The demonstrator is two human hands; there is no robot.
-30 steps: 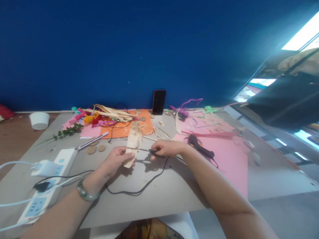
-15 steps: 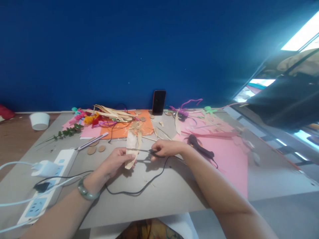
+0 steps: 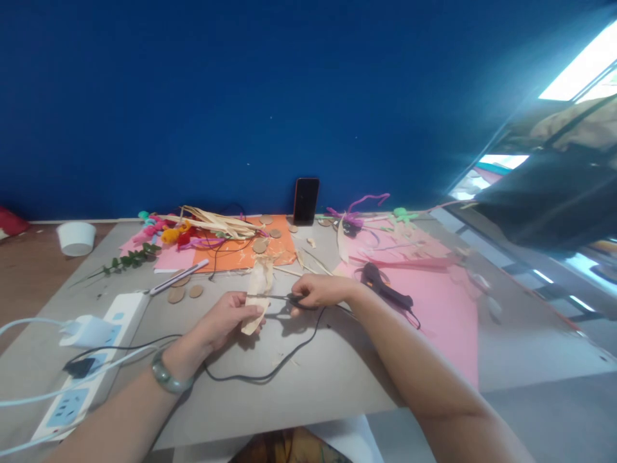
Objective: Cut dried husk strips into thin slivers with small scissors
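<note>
My left hand (image 3: 224, 317) pinches a pale dried husk strip (image 3: 257, 292) that stands up from the fingers over the grey table (image 3: 308, 366). My right hand (image 3: 318, 290) is closed on the black handles of a pair of scissors (image 3: 284, 298). The thin blades point left and meet the husk strip just above my left fingers. A green bangle (image 3: 166, 376) sits on my left wrist. A black cable (image 3: 270, 360) loops on the table under both hands.
A white power strip (image 3: 91, 360) with plugs lies at the left. A black glue gun (image 3: 385, 286) rests on pink paper (image 3: 443, 308). Orange paper (image 3: 241, 247), more husks, wooden discs (image 3: 186, 292), bright pipe cleaners, a phone (image 3: 306, 200) and a white bowl (image 3: 76, 237) stand further back.
The scissors' blades have closed further onto the husk strip. Both hands have stayed in nearly the same place; the view has tipped slightly.
</note>
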